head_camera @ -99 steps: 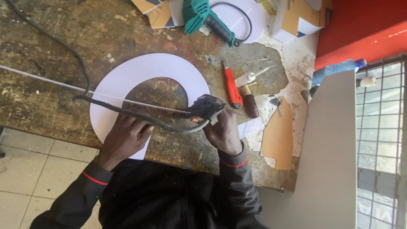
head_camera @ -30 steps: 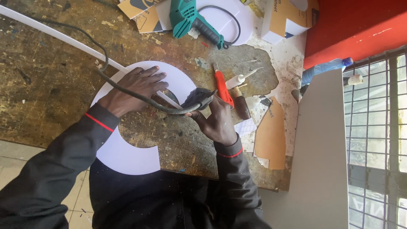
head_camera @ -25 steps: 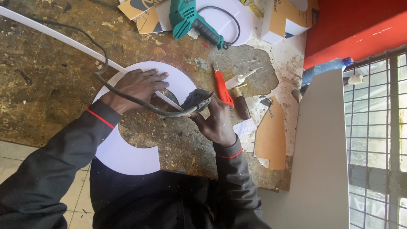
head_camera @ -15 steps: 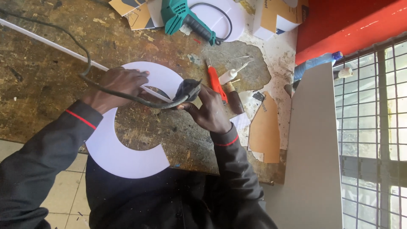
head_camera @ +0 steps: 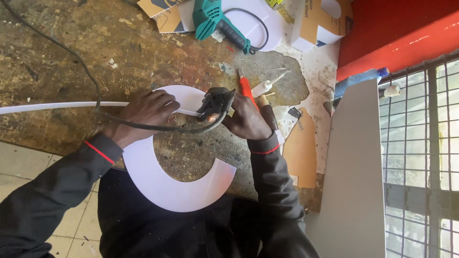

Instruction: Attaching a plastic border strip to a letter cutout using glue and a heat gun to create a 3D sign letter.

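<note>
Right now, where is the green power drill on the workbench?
In the head view, the green power drill lies at the top centre of the workbench, partly on a white disc, beyond both hands.
</note>
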